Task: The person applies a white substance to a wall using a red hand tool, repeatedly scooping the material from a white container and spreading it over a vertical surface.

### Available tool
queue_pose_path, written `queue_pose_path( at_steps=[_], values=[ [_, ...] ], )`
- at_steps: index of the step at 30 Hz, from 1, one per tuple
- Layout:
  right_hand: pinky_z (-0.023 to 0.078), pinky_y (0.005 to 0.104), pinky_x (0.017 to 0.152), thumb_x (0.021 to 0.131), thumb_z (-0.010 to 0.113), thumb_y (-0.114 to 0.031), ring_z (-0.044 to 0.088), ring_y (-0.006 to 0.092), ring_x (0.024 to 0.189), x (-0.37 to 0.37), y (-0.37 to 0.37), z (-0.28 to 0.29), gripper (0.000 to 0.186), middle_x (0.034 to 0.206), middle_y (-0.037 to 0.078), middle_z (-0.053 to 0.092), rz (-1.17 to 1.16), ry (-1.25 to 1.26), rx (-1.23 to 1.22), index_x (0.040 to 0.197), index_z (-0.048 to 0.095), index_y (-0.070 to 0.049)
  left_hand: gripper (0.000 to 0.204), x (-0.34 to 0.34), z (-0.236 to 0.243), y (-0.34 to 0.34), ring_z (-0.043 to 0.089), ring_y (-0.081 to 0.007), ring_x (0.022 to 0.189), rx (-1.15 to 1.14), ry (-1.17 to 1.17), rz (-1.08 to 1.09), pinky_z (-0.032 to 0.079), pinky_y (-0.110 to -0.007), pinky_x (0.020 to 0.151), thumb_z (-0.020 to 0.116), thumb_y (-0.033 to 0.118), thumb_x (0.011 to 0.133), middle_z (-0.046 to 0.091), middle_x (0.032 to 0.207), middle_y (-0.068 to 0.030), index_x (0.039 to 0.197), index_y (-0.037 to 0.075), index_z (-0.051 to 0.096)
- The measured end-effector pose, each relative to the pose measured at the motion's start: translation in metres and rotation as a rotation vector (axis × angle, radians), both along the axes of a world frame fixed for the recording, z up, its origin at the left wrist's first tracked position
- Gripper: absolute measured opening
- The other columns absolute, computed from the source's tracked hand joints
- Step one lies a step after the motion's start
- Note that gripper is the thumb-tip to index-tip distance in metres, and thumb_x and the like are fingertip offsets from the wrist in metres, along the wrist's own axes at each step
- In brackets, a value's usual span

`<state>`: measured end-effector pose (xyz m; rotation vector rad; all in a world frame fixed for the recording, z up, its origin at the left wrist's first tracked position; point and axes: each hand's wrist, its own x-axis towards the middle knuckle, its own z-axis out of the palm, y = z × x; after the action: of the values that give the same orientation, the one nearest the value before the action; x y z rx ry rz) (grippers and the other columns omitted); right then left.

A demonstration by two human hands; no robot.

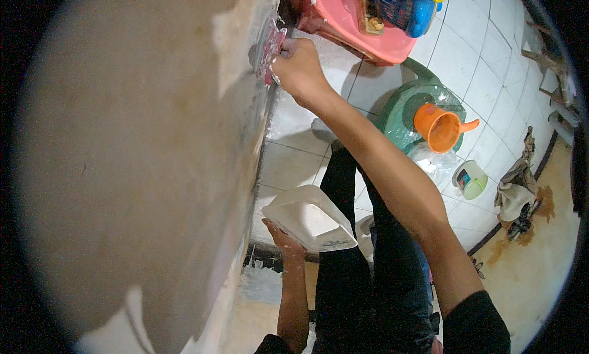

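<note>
My right hand (299, 70) grips a pink, paste-smeared scraper (267, 56) held against the lower edge of the wall (147, 139) on my left, where the surface is patchy grey and white. My left hand (285, 240) holds a square white plastic container (288, 210) with white material inside, tilted beside my left leg. Its fingers are partly hidden under the container. My legs in dark trousers (334, 280) stand below.
A pink tub (334, 13) with blue items inside lies ahead on white tiles (472, 41). A green stool (399, 124) bears an orange dipper (437, 130); a plastic bag (429, 163) and small tub (469, 179) are beside it. Crumpled cloth (512, 200) lies at the right.
</note>
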<state>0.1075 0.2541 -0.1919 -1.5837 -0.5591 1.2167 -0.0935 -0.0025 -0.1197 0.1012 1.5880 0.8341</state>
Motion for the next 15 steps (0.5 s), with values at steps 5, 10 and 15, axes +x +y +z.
queue_pose_path(
  at_steps=[5, 10, 15],
  values=[
    [0.045, 0.0343, 0.051, 0.066, 0.051, -0.002, 0.056, 0.0178, 0.052, 0.031, -0.016, 0.054, 0.017, 0.062, 0.011, 0.059, -0.022, 0.286, 0.149, 0.075, 0.063, 0.006, 0.072, -0.002, -0.013, -0.009, 0.041, -0.0293, 0.118, 0.040, -0.159, 0.039, 0.033, -0.043, 0.102, 0.024, 0.064, 0.087, 0.041, 0.129, -0.0138, 0.131, 0.008, 0.035],
    [0.045, 0.0318, 0.049, 0.072, 0.048, 0.002, 0.055, 0.0163, 0.054, 0.051, -0.018, 0.034, 0.015, 0.067, 0.009, 0.058, -0.056, 0.250, 0.016, 0.080, 0.060, 0.008, 0.073, -0.014, -0.014, -0.015, 0.043, -0.0289, 0.117, 0.026, -0.161, 0.101, 0.035, -0.043, 0.100, 0.026, 0.065, 0.086, 0.043, 0.128, -0.0137, 0.130, 0.008, 0.037],
    [0.044, 0.0326, 0.045, 0.074, 0.047, 0.002, 0.053, 0.0184, 0.052, 0.053, 0.029, -0.094, 0.014, 0.064, 0.009, 0.055, -0.044, 0.021, -0.005, 0.077, 0.059, 0.008, 0.074, 0.005, -0.011, -0.006, 0.044, -0.0288, 0.115, 0.018, -0.173, 0.066, 0.037, -0.043, 0.098, 0.028, 0.065, 0.086, 0.044, 0.127, -0.0140, 0.130, 0.007, 0.038]
  ],
)
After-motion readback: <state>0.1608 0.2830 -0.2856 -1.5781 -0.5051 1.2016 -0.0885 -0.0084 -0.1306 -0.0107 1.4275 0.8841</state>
